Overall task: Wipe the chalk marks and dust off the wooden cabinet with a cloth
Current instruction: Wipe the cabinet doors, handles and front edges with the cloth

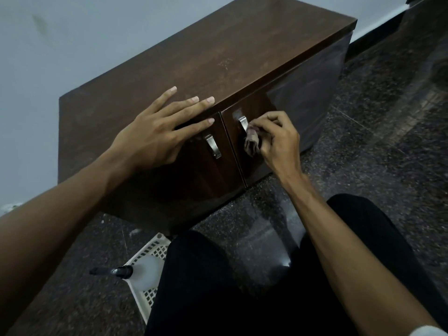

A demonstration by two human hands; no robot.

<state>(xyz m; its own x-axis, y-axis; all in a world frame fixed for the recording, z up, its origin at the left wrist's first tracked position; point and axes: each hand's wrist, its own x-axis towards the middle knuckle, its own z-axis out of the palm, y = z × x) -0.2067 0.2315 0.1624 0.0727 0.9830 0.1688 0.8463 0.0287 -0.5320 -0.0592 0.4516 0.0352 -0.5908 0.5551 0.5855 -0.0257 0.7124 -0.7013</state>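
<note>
A low dark wooden cabinet (206,57) stands on the floor against a pale wall, with two front doors and metal handles. My left hand (155,132) lies flat on the front edge of its top, fingers spread, thumb hanging over the left door. My right hand (278,141) pinches a small crumpled cloth (252,141) against the right door, right beside that door's metal handle (243,124). A whitish smear (236,114) shows on the door just above this handle. Faint pale scratches (224,64) mark the cabinet top.
The left door's handle (213,146) sits below my left thumb. A white lattice basket (145,260) with a spray bottle (126,271) in it stands on the dark speckled floor by my left knee. My legs in black trousers (206,287) fill the foreground.
</note>
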